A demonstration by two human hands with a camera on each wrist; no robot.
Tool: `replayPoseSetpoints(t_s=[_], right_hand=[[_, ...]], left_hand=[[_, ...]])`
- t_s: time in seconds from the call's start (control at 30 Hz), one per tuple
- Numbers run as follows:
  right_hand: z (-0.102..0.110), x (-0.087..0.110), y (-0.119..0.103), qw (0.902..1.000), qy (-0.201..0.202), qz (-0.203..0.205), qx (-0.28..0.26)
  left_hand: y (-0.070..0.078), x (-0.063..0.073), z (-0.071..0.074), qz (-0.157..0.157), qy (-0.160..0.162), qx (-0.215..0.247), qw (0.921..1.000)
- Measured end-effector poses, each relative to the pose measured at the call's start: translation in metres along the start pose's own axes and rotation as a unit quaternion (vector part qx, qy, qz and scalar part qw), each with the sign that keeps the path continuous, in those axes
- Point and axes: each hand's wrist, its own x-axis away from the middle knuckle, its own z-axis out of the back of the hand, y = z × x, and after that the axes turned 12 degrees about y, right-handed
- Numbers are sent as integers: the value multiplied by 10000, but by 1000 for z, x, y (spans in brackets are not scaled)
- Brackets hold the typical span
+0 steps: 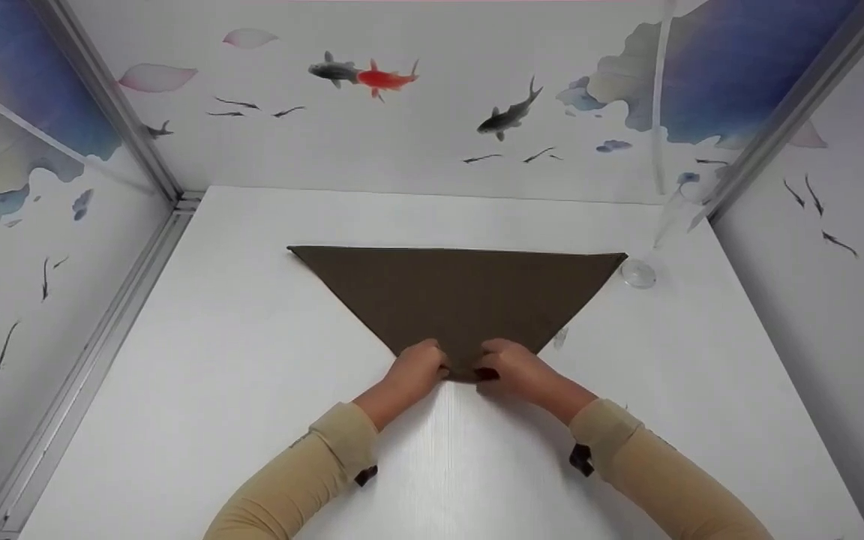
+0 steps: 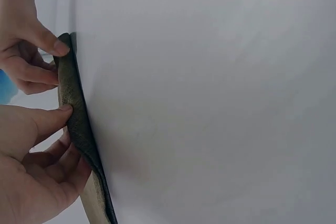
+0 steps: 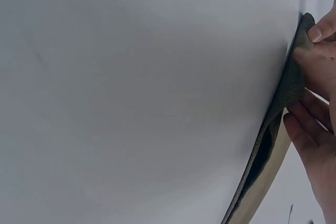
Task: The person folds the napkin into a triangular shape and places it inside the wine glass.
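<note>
A dark brown cloth napkin (image 1: pixel 454 292) lies on the white table as a triangle, its long straight edge at the far side and its near point folded over into a short blunt edge. The left hand (image 1: pixel 418 367) pinches the left end of that folded edge. At its right end the right hand (image 1: pixel 518 369) pinches it too, a small gap away. Close up in the left wrist view, the left thumb and fingers (image 2: pixel 50 119) grip a thick folded strip. The right wrist view shows the right hand (image 3: pixel 315 140) with its fingers bent at the cloth edge.
A clear stemmed glass (image 1: pixel 638 274) stands by the napkin's far right corner. Beside the napkin's right slope lies a small transparent thing (image 1: pixel 561 337), too faint to tell. Panels (image 1: pixel 432 150) printed with fish and leaves enclose the table (image 1: pixel 214 360) at the back and sides.
</note>
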Motion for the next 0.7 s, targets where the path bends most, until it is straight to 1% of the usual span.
replayPoseSetpoints(t_s=[0.13, 0.23, 0.33, 0.4, 0.5, 0.57, 0.63, 0.7], right_hand=[[-1, -1, 2, 9996, 114, 265, 25], [-1, -1, 2, 9995, 169, 192, -197], [-1, -1, 0, 9989, 182, -27, -431], [-2, 0, -1, 9982, 184, -180, -539], [0, 0, -3, 9959, 140, -563, -688], [1, -1, -4, 9932, 88, -849, -796], [4, -2, -3, 9887, 11, -1162, -950], [6, -4, -1, 9843, -67, -1396, -1080]], left_hand=[[-2, -1, 1, 33, -57, -34, 10000], [-3, -1, 2, -65, -42, -35, 10000], [-3, 2, 5, -292, -20, -222, 9993], [-2, 3, 5, -536, 16, -513, 9972], [-2, 5, 4, -979, 150, -1041, 9896], [-2, 5, 3, -1176, 287, -1284, 9843], [-3, 5, 2, -1246, 386, -1401, 9815], [-3, 5, 2, -1173, 402, -1325, 9834]])
